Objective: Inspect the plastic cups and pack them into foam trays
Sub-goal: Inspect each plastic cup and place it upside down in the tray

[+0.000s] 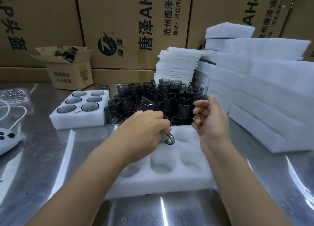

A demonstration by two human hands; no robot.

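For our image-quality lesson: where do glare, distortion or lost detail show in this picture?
Head view: glare streaks on the steel table; wide-angle distortion tilts the cardboard boxes and foam stack; the near foam tray has pockets washed out white; dark cups merge together.

Both bare forearms reach forward, converging. The left hand [146, 129] is palm down, its fingers and thumb curled round a small dark translucent plastic cup [168, 139] — the handle loop shows below the fingertips. The right hand [210, 119] is held higher, fingers curled toward the palm.
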